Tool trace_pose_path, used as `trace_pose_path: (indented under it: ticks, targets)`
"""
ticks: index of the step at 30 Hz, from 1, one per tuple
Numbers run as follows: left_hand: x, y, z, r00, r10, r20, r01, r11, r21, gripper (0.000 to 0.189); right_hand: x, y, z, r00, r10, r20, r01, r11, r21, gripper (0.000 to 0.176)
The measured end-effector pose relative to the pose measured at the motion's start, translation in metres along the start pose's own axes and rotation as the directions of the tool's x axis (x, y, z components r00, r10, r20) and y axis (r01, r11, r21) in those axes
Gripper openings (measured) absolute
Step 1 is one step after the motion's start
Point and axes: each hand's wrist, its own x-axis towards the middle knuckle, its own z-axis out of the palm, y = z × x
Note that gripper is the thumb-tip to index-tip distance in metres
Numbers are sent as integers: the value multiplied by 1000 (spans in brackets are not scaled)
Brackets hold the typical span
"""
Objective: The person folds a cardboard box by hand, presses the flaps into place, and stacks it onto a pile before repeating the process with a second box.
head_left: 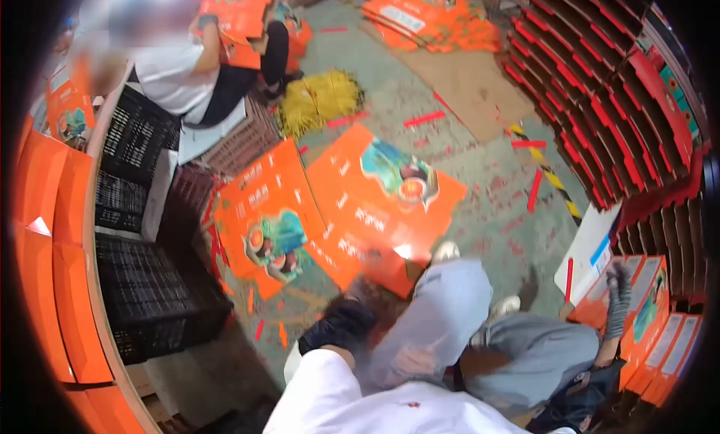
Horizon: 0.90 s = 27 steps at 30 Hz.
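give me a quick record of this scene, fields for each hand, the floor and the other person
left hand: dark glove, blurred, at the near edge of the flat orange cartons; grip unclear
right hand: grey glove, against the upright orange boxes; grip unclear
floor: yellow bundle, scattered red strips
left side: stacked black crates
co-worker: person at upper left, holding an orange carton
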Motion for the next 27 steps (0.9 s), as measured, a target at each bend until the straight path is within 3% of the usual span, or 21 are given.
trace_pose_path:
  ticks: [1,4,7,10,13,14,16,19,20,22,25,26,27]
  targets:
    - [1,-6,8,1000,-21,20,21,1000,2,44,3,5,12,992,-55,115,57,998,-17,39]
    - [-4,-19,29,995,-77,64,78,997,-7,48,3,1,20,948,148,282,-105,981,-162,33]
    - [-6,-22,43,987,-112,114,114,993,-8,52,3,-19,37,932,180,314,-160,983,-88,29]
    - [-3,-26,48,975,-131,180,138,990,-26,56,4,-17,36,911,230,341,-196,972,-131,26]
    - [12,-36,49,930,-180,320,216,973,-78,60,-3,-23,35,914,271,301,-231,959,-163,24]
    - [14,-35,54,908,-183,376,234,968,-94,62,-4,-24,33,916,226,331,-170,967,-191,24]
    - [-9,-28,75,881,-147,450,211,973,-96,65,-11,-47,37,911,260,321,-197,956,-217,25]
    - [-136,1,149,862,35,506,-26,999,-25,60,-18,-50,32,900,262,349,-213,962,-174,26]
    - [-135,1,148,827,72,558,41,981,-188,53,-24,-49,27,905,238,352,-170,962,-212,25]
    - [-121,12,156,774,233,588,-90,961,-261,47,-27,-46,25,913,163,375,-60,960,-272,24]
    - [-141,24,168,656,523,545,-543,828,-141,28,-36,-34,26,931,17,365,99,950,-295,24]
    - [-170,31,182,712,442,545,-364,897,-251,25,-39,-41,27,935,25,354,90,948,-304,25]
    - [-180,33,188,692,399,601,-288,917,-277,23,-43,-47,28,935,18,354,104,942,-320,25]
